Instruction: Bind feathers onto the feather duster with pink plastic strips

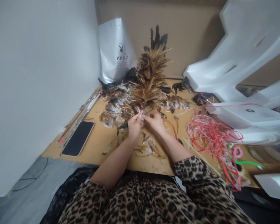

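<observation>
Left hand (134, 125) and right hand (156, 122) close together over middle of bench (98, 144); both hands pinched closed on near, red-marked end of long brown feather bundle (151, 74). Bundle extends far, dark tips at far end. Loose feathers (114, 109) left of bundle; stray tufts (151, 146) nearer. Phone (78, 138) flat, near left. Tangled red strips (207, 133) right. Pale bag (110, 40) upright, far left. White moulded pieces (214, 70) far right.
</observation>
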A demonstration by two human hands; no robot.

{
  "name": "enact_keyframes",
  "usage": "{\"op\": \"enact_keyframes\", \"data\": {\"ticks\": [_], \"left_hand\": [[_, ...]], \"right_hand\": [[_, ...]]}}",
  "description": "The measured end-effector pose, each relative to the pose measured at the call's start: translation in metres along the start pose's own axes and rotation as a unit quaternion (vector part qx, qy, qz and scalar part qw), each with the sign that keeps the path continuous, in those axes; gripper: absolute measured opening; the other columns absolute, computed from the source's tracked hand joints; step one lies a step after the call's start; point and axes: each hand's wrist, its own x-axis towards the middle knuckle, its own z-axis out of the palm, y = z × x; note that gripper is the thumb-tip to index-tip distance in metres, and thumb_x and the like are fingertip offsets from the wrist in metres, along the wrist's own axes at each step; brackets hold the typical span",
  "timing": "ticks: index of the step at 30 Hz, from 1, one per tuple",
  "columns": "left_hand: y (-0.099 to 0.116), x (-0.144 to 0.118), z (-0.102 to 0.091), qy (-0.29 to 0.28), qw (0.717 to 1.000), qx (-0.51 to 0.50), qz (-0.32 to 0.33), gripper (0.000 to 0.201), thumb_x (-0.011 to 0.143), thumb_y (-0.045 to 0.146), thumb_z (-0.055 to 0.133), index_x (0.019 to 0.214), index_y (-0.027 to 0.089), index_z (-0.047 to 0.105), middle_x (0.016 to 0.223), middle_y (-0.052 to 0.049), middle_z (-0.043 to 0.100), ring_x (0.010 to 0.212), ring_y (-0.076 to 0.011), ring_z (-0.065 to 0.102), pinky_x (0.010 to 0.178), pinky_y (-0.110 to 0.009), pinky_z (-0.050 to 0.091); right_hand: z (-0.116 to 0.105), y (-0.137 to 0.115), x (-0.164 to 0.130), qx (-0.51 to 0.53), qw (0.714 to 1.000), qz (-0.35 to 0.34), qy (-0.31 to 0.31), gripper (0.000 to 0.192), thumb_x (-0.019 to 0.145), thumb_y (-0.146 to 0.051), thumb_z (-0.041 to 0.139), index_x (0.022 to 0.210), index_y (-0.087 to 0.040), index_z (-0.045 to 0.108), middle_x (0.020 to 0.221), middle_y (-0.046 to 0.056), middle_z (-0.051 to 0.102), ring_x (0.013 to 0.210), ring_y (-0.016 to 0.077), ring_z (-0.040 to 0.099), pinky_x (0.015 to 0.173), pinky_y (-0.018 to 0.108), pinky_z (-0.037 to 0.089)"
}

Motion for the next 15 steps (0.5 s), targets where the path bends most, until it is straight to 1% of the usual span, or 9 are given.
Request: {"op": "enact_keyframes", "data": {"ticks": [2,4,6,7,9,13,15], "left_hand": [[0.002,-0.001,0.001,-0.001,1.0,-0.004,-0.007,0.039,0.067,0.042,0.07,0.091,0.012,0.069,0.048,0.006,0.042,0.041,-0.0029,0.033,0.041,-0.016,0.024],[0.004,-0.002,0.002,-0.01,1.0,-0.009,-0.015,0.04,0.067,0.043,0.069,0.091,0.012,0.069,0.047,0.006,0.043,0.041,-0.0028,0.033,0.041,-0.016,0.024],[0.006,-0.003,0.003,-0.022,0.999,-0.015,-0.019,0.04,0.066,0.044,0.07,0.091,0.012,0.069,0.048,0.006,0.044,0.041,-0.0027,0.033,0.041,-0.016,0.024],[0.006,-0.003,0.003,-0.028,0.999,-0.018,-0.019,0.04,0.066,0.044,0.07,0.09,0.012,0.07,0.048,0.006,0.044,0.041,-0.0027,0.033,0.041,-0.016,0.024],[0.005,-0.003,0.003,-0.038,0.999,-0.018,-0.016,0.04,0.066,0.045,0.07,0.088,0.012,0.07,0.049,0.005,0.045,0.042,-0.0025,0.032,0.041,-0.016,0.023],[0.002,-0.001,0.0,-0.042,0.999,0.007,-0.002,0.039,0.067,0.046,0.069,0.088,0.013,0.07,0.055,0.003,0.051,0.044,-0.0029,0.034,0.041,-0.017,0.021],[0.001,0.0,-0.001,-0.041,0.999,0.02,0.002,0.04,0.069,0.046,0.068,0.09,0.013,0.07,0.056,0.003,0.053,0.044,-0.0033,0.034,0.041,-0.018,0.022]], "right_hand": [[-0.006,-0.004,0.0,0.033,0.998,0.017,-0.048,0.036,0.066,-0.044,0.068,0.05,-0.019,0.047,0.044,-0.004,0.045,0.04,0.0072,0.037,0.042,0.022,0.027],[-0.013,-0.008,0.001,0.055,0.993,0.021,-0.1,0.037,0.066,-0.046,0.068,0.051,-0.017,0.05,0.045,-0.003,0.048,0.039,0.0065,0.038,0.041,0.022,0.027],[-0.019,-0.012,0.001,0.054,0.987,0.019,-0.149,0.038,0.066,-0.045,0.069,0.05,-0.016,0.05,0.045,-0.002,0.049,0.039,0.0061,0.039,0.042,0.022,0.027],[-0.022,-0.013,0.001,0.044,0.986,0.018,-0.162,0.038,0.066,-0.044,0.069,0.05,-0.016,0.049,0.045,-0.002,0.049,0.04,0.006,0.039,0.042,0.022,0.027],[-0.025,-0.013,0.003,0.034,0.987,0.017,-0.156,0.038,0.066,-0.042,0.069,0.05,-0.016,0.049,0.044,-0.003,0.047,0.04,0.0057,0.038,0.042,0.021,0.026],[-0.027,-0.005,0.008,0.056,0.995,0.019,-0.078,0.035,0.063,-0.045,0.071,0.057,-0.016,0.052,0.043,-0.006,0.041,0.039,0.0047,0.03,0.042,0.021,0.022],[-0.027,0.0,0.01,0.047,0.998,0.03,-0.043,0.037,0.061,-0.048,0.072,0.059,-0.015,0.055,0.043,-0.006,0.04,0.041,0.005,0.031,0.043,0.021,0.024]]}}
